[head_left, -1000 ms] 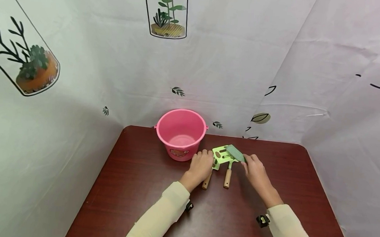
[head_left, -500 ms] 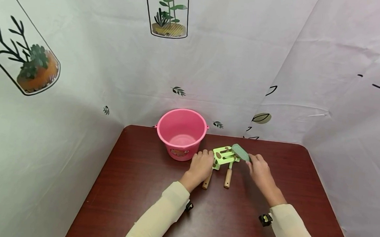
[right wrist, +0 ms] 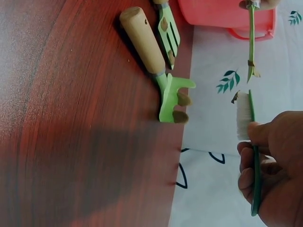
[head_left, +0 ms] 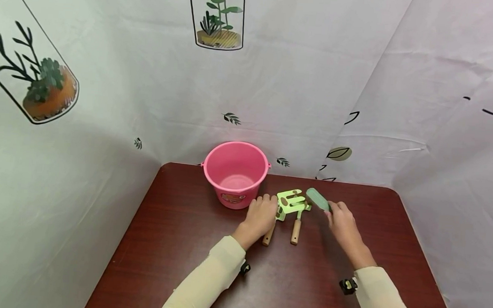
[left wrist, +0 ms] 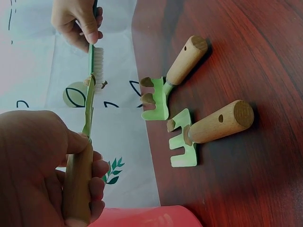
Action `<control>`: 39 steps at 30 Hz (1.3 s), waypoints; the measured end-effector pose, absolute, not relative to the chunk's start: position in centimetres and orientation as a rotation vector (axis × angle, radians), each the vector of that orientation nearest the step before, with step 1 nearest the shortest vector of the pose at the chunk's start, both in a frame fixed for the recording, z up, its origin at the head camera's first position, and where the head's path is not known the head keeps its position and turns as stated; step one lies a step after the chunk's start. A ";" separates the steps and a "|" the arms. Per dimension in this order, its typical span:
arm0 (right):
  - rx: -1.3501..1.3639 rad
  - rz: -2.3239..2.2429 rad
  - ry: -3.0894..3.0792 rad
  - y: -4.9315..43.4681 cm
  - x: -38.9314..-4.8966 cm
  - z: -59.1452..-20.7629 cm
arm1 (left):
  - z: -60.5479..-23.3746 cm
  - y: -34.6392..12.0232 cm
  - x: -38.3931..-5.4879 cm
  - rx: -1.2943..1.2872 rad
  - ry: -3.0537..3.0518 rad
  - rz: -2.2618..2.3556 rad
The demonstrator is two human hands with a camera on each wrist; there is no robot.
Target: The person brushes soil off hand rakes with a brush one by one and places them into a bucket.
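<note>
My left hand [head_left: 261,216] grips the wooden handle [left wrist: 78,184] of a small green garden fork [head_left: 291,201], its tines pointing right with brown patches on them. My right hand [head_left: 344,226] holds a green brush [head_left: 317,199] by its handle. The brush's white bristles [right wrist: 243,116] sit just off the tine tips, with a small gap showing in the right wrist view. Below, on the table, lie a green hand rake [left wrist: 185,61] and a second garden fork [left wrist: 220,123], both wooden-handled with brown patches on their prongs.
A pink bucket [head_left: 235,191] stands at the back of the dark red wooden table [head_left: 173,243], left of the tools. A white printed cloth [head_left: 301,82] hangs behind and around the table.
My right hand has drawn the brush to the right, off the tines and past their tips. The left hand keeps its hold on the fork, almost still.
</note>
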State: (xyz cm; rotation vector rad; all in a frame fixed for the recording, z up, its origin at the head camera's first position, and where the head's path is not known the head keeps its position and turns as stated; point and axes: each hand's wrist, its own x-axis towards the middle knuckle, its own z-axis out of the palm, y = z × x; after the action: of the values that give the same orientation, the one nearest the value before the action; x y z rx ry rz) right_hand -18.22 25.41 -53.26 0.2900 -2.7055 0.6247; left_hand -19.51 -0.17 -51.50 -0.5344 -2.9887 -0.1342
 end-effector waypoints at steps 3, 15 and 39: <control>0.278 0.626 -2.710 25.6 -18.1 -53.1 | -51.5 -0.2 -19.5 -0.540 -2.979 -0.137; 0.325 0.656 -2.657 23.2 -17.0 -51.5 | -51.8 0.0 -19.6 -0.526 -2.976 -0.123; 0.348 0.669 -2.720 19.9 -16.1 -52.5 | -51.9 0.9 -19.6 -0.505 -2.898 -0.106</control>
State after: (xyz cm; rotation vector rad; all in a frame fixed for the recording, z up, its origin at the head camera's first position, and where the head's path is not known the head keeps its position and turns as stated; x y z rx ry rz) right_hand -16.14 19.87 -52.52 0.3479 -2.7195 0.6692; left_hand -19.55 0.87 -51.90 -0.5054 -2.8981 -0.1059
